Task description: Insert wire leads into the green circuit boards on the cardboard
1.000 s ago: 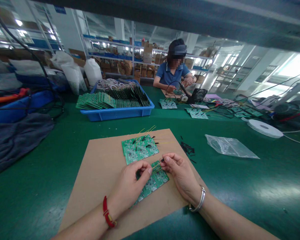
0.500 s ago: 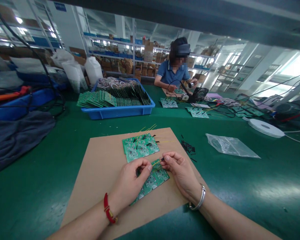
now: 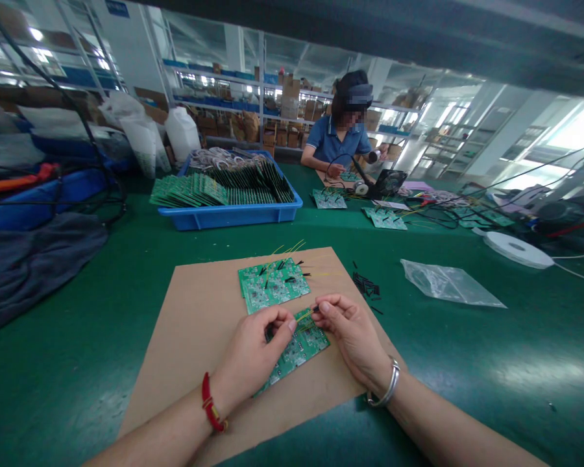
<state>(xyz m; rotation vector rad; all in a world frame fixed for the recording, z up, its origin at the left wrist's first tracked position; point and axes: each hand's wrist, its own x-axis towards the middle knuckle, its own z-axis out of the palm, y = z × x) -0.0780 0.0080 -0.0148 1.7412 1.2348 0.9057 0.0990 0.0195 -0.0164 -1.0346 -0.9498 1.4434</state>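
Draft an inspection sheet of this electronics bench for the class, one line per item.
Surface: green bench mat under a brown cardboard sheet.
Job's things: upper green circuit board and lower green circuit board on the cardboard; yellow wire between the hands.
Clutter: loose black pieces, plastic bag, white reel.
Hands: left hand and right hand both pinch the yellow wire.
Cables: black cable at far left, white cable at far right.
Surroundings: blue tray of boards, co-worker, stocked shelves.

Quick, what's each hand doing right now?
Left hand: closed in a pinch; what it holds cannot be told.
Right hand: closed, pinching a thin yellow wire.
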